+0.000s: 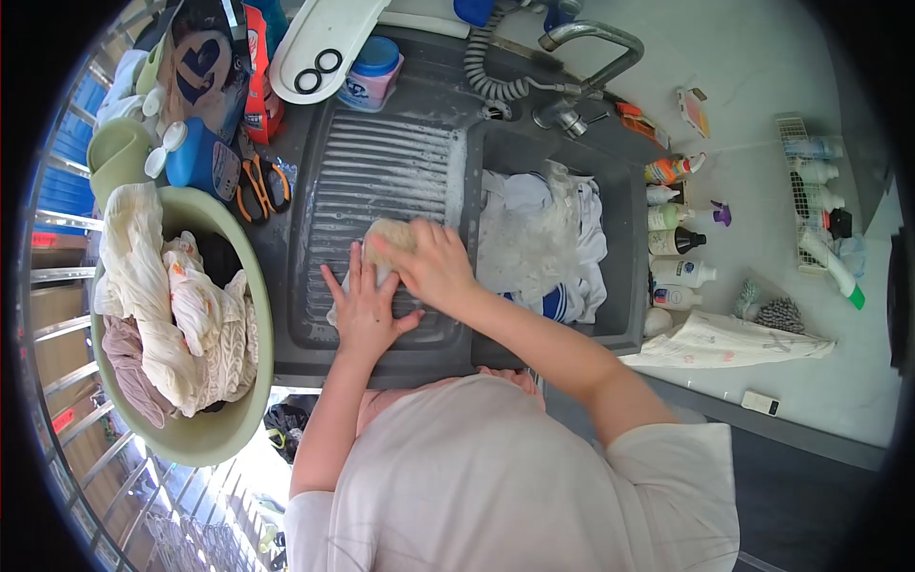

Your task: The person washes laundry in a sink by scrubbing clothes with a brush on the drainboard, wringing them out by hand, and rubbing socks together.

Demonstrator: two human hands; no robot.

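My right hand (pixel 434 262) is closed around a tan, rounded thing (pixel 389 236) on the ribbed washboard (pixel 381 162) of a dark grey laundry sink. Whether it is a brush or bunched cloth I cannot tell. My left hand (pixel 366 310) lies flat beside it with fingers spread, pressing on a pale cloth whose edge shows at the wrist side. Most of that cloth is hidden under my hands. White suds streak the ribs. To the right, the basin (pixel 624 238) holds wet white laundry (pixel 529 234) and a blue-striped piece (pixel 556 303).
A green tub (pixel 257 381) of light clothes stands left, with orange-handled pliers (pixel 255 186) and a blue bottle (pixel 202 162) behind. A blue-lidded jar (pixel 372 71) and white tray (pixel 324 38) sit at the back. The faucet (pixel 600 48) overhangs the sink; several bottles (pixel 681 274) line the right counter.
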